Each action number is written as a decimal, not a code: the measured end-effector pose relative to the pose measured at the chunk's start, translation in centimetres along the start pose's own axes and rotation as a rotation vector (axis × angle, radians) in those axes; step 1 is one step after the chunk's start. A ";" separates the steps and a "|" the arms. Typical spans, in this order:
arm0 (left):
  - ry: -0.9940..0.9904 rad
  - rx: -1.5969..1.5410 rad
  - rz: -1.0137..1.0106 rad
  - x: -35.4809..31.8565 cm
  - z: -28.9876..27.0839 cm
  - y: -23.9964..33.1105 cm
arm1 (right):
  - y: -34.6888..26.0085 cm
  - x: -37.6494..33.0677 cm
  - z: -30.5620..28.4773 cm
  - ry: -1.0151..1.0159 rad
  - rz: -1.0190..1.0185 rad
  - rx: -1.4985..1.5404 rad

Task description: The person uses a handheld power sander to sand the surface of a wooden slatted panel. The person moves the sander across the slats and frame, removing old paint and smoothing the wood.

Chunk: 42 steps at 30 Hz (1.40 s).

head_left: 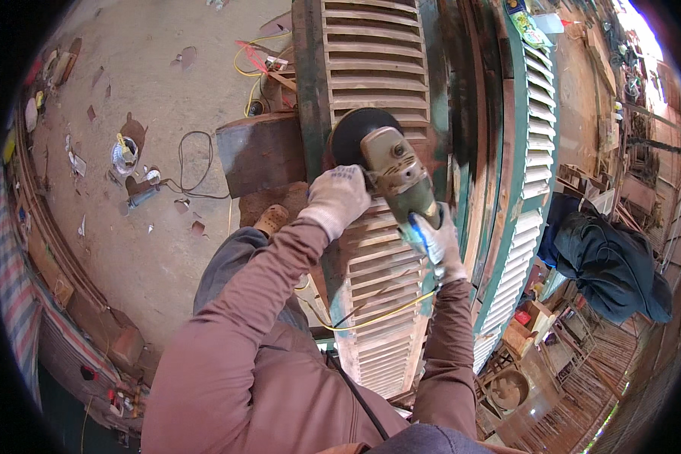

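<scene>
An angle grinder (398, 168) with a dark round disc (356, 136) is between my hands, over a louvred wooden shutter (374, 45). My gloved left hand (339, 198) is closed near the grinder's head, where its side handle would be; the grip itself is hidden. Around the green body, my gloved right hand (435, 240) is wrapped. The disc lies over the shutter's frame and slats; whether it touches the wood I cannot tell. Bare pale wood shows on the slats, while dark and green paint remains along the frame edges.
A second shutter with green frame (516, 250) stands to the right. A yellow cord (371, 324) crosses the slats below the grinder. Left of the shutter is a wooden block (261, 153). Loose cable (197, 163) and scraps lie on the floor. Dark cloth (609, 261) hangs at right.
</scene>
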<state>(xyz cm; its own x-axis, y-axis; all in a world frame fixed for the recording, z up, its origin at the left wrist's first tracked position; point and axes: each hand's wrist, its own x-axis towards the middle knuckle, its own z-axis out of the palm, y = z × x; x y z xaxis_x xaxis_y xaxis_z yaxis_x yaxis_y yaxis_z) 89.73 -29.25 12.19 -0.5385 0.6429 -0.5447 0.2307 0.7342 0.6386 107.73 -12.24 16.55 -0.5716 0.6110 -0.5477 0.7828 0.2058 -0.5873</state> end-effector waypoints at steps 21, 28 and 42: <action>0.000 -0.030 -0.110 0.9 -5.8 -1.4 | -4.2 3.7 1.6 -0.025 -0.130 -0.150; -0.045 -0.069 0.043 5.0 -3.4 2.8 | 4.7 6.8 -3.0 0.076 0.032 -0.157; -0.220 0.164 0.308 4.6 6.2 12.0 | 23.5 -0.9 -7.9 0.163 0.007 -0.087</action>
<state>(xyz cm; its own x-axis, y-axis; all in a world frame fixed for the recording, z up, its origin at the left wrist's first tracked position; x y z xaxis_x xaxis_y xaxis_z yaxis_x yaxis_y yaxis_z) 95.01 -16.12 13.96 -0.2423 0.8564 -0.4559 0.4897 0.5136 0.7046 128.63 -1.94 7.91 -0.5238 0.7272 -0.4436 0.8092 0.2620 -0.5260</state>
